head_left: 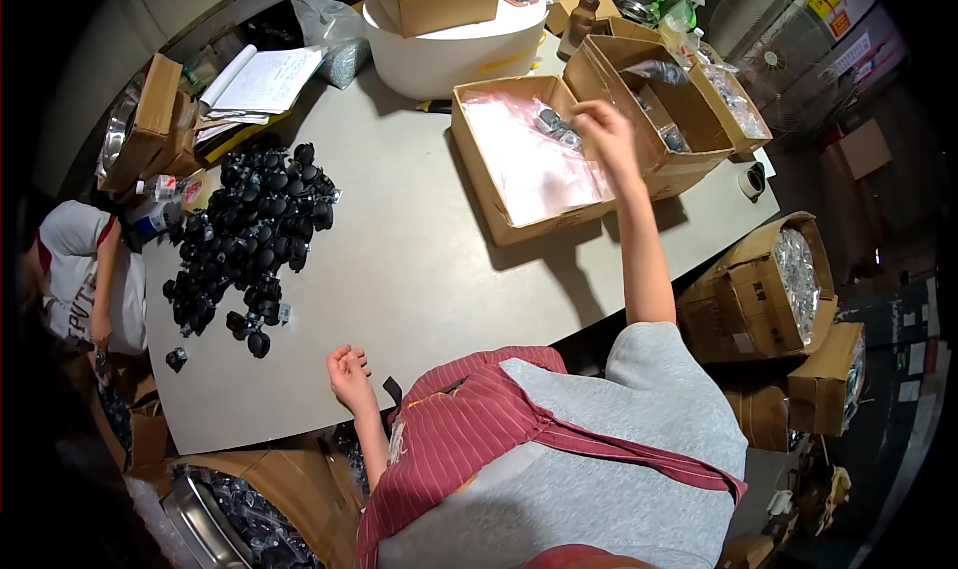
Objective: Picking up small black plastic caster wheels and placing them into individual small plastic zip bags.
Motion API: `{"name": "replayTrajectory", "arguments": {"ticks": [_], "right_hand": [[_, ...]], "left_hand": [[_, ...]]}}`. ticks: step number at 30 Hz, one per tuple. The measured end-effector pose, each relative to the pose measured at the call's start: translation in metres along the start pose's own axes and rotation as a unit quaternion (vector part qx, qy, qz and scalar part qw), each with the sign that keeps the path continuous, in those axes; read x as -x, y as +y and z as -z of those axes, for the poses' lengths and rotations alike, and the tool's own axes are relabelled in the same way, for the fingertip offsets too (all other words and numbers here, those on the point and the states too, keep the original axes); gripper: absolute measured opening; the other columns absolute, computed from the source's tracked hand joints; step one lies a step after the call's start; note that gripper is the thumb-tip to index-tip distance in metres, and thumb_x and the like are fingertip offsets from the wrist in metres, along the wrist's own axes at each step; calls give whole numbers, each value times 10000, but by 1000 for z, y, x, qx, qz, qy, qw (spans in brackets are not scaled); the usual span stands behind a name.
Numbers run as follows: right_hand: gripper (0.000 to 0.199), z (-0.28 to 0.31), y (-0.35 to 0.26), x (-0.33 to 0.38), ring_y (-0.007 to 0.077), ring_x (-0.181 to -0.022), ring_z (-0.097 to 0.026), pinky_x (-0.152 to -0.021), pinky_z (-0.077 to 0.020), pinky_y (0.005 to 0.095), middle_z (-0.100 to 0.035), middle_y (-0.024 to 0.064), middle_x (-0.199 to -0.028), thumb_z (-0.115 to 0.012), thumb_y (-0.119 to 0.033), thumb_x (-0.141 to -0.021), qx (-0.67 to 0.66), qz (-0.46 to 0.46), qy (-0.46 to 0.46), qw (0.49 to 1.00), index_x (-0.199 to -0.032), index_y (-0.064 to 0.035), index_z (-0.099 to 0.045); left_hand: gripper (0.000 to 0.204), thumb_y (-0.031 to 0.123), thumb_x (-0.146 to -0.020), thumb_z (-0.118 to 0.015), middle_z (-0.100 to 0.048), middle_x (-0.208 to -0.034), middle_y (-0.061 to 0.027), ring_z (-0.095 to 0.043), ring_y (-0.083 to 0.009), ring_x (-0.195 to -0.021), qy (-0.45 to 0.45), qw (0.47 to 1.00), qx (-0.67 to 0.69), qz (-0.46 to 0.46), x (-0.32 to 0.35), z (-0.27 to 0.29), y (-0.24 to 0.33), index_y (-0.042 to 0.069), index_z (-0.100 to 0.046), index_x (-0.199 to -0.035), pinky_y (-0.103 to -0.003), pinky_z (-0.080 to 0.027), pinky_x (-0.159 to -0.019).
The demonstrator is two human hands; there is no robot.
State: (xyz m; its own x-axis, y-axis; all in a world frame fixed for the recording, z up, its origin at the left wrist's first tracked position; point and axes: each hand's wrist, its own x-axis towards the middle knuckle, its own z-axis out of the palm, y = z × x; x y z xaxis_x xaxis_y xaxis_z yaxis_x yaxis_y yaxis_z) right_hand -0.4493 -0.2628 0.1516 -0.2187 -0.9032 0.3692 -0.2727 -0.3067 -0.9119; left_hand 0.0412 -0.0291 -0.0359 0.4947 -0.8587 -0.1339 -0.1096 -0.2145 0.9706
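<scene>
In the lower middle of the frame, the left hand [349, 375] is hovering near the edge of the grey table [399, 270], its fingers bending loosely, slightly apart. At left, a pile of black plastic parts [261, 210] is lying. In the upper middle, bagged dark parts [552, 123] are lying inside a cardboard box [552, 227], just beside the right hand [605, 130]; whether its fingers are gripping something, I cannot tell

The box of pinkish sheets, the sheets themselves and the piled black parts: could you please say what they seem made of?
Box: matt brown cardboard, judging by its stiff, flat walls.
Pinkish sheets: probably thin, glossy plastic film, given their wrinkles and sheen.
Black parts: perhaps smooth moulded plastic, from their soft highlights, though coated metal is possible.
</scene>
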Motion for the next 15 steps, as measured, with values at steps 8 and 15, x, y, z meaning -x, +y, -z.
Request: {"name": "replayTrajectory", "arguments": {"ticks": [8,15], "right_hand": [[622,-45,59,11,450,-1096,-584,-922,-510,497,-530,283,-1185,-814,-237,-771,465,13,-12,885,-1232,32,-495],[831,-10,33,5,474,-1115,-618,-965,-521,495,-582,331,-1225,-875,-420,-725,508,-94,-91,851,-1267,73,-483]], "left_hand": [[262,90,-999,-544,-683,-1058,-101,-637,-124,-811,34,997,-54,-34,11,-7,2,18,-519,-1250,-240,-507,-639],[298,81,-997,-543,-692,-1085,-119,-665,-165,-867,39,994,-74,-67,15,-8,-6,12,-519,-1286,-288,-544,-737]]}}
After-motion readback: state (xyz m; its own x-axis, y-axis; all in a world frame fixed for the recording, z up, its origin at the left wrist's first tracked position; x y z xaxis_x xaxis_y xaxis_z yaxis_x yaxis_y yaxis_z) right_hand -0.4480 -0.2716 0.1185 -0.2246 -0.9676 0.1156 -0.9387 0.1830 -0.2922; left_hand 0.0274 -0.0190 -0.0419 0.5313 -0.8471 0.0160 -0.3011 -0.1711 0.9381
